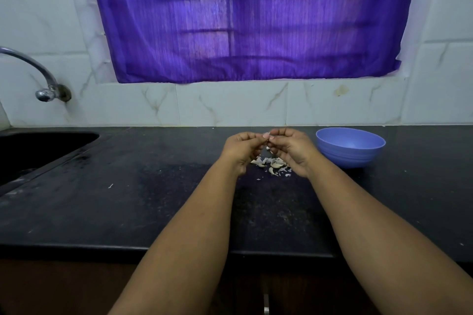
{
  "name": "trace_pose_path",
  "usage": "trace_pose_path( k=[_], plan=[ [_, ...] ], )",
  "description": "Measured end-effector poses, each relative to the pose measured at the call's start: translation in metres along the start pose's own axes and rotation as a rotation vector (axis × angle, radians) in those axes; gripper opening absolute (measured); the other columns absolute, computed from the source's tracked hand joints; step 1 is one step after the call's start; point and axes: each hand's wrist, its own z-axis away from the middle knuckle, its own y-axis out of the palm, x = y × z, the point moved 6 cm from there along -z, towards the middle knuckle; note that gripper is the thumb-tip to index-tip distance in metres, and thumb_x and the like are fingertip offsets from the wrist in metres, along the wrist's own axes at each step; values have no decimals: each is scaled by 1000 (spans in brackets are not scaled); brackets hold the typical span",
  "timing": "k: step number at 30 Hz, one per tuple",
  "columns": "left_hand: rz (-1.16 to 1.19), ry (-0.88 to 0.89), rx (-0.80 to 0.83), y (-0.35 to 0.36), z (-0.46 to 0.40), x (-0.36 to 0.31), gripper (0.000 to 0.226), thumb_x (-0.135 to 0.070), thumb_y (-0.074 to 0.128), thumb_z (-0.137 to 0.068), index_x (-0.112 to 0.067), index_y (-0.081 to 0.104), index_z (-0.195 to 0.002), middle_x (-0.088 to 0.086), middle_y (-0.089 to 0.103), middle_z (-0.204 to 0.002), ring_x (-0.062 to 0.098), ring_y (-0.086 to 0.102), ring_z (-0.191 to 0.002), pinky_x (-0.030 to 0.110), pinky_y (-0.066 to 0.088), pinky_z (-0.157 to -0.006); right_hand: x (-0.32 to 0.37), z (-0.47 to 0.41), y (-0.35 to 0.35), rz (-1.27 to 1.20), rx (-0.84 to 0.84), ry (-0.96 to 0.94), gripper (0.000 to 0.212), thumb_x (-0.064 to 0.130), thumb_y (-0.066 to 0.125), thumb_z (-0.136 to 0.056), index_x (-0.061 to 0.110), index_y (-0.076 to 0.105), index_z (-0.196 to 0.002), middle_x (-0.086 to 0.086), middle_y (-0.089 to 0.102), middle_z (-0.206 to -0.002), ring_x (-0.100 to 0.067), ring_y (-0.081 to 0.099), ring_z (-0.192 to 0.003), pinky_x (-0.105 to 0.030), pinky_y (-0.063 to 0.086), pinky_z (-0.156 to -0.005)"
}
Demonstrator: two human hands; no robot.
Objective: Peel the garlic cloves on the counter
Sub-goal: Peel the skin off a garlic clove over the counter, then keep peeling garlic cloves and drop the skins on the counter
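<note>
1. We hold both hands raised over the black counter (128, 199), fingertips meeting at the centre of the view.
2. Our left hand (240, 151) has its fingers curled inward, thumb and forefinger pinching a small pale garlic clove (267, 135) at its 3 o'clock side.
3. Our right hand (290, 148) meets it from the other side, its fingers curled and pinching the same clove; how much skin is on it is too small to tell.
4. Below the hands, at 6 o'clock from the held clove, a small heap of garlic cloves and papery peels (272, 165) lies on the counter, between our two wrists.
5. A few loose flakes of peel (110, 185) lie scattered at 9 o'clock from the heap, well apart from it.
6. A blue plastic bowl (350, 147) stands upright at 3 o'clock from our right hand, near it but not touching.
7. A dark sink (38, 148) sits at 9 o'clock, with a chrome tap (38, 71) above it.
8. A purple curtain (243, 20) hangs at 12 o'clock against the white tiled wall (230, 105).
</note>
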Motion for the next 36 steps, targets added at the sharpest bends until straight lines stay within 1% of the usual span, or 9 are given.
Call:
trace_pose_path(
  k=[11, 15, 18, 20, 22, 26, 30, 32, 36],
  plan=[
    [-210, 176, 36, -1, -1, -8, 12, -2, 72, -82, -7, 65, -74, 1, 64, -61, 1, 56, -50, 14, 44, -52, -4, -1, -3, -16, 15, 55, 13, -8, 60, -88, 4, 63, -86, -5, 68, -75, -10, 61, -69, -17, 53, -65],
    [-327, 230, 37, -2, -2, -10, 12, -4, 73, -82, -10, 66, -75, 4, 64, -68, 7, 58, -60, 18, 49, -61, -6, -2, -3, 44, 30, 55, 11, -6, 60, -88, 3, 65, -88, -5, 68, -80, -9, 61, -71, -17, 53, -67],
    [-595, 274, -9, -3, -4, -9, 10, -6, 71, -85, -13, 67, -78, 4, 68, -74, 15, 62, -70, 29, 54, -72, -4, -5, -8, 372, -55, -46, 10, 0, 61, -91, 7, 68, -90, -4, 67, -80, -10, 58, -72, -15, 49, -61],
    [-866, 295, -27, -2, -6, -6, 12, -3, 63, -88, -11, 71, -93, 7, 73, -91, 18, 67, -87, 31, 53, -85, 5, -8, -17, 764, -179, -152, 13, 7, 60, -92, 13, 71, -93, -1, 67, -82, -11, 57, -73, -19, 45, -59],
    [-1053, 262, -40, -5, -7, -3, 27, -2, 54, -91, -9, 68, -114, 8, 70, -111, 21, 63, -106, 28, 46, -95, 8, -11, -26, 976, -225, -156, 18, 9, 56, -94, 14, 73, -97, -3, 69, -90, -14, 58, -78, -22, 43, -67],
    [-1289, 124, 11, -10, -10, 5, 46, -12, 44, -98, -17, 43, -144, 15, 42, -146, 30, 36, -136, 30, 27, -111, 2, -14, -41, 1152, -165, -20, 21, 12, 56, -95, 9, 70, -111, -10, 68, -117, -22, 61, -100, -26, 46, -84],
    [-1431, -14, 106, -9, -15, 28, 61, -34, 39, -102, -13, 14, -154, 16, 13, -160, 32, 10, -148, 43, 9, -120, -18, -9, -29, 1301, 110, 150, 67, 51, 51, -94, 13, 37, -147, -10, 37, -152, -26, 37, -138, -34, 31, -110],
    [-1524, -60, 178, -6, -17, 38, 55, -33, 38, -102, -14, 24, -152, 14, 24, -157, 32, 21, -145, 49, 13, -119, -30, -9, -17, 1428, 251, 173, 68, 54, 45, -95, 17, 32, -150, -9, 33, -154, -26, 34, -140, -34, 29, -111],
    [-1552, 73, 193, 3, -16, 27, 32, -16, 44, -98, -8, 58, -126, 16, 57, -131, 31, 51, -121, 32, 38, -98, -37, -13, 5, 1620, 311, 62, 34, 26, 39, -103, 11, 56, -129, -14, 55, -133, -29, 52, -120, -30, 40, -95]
  ],
)
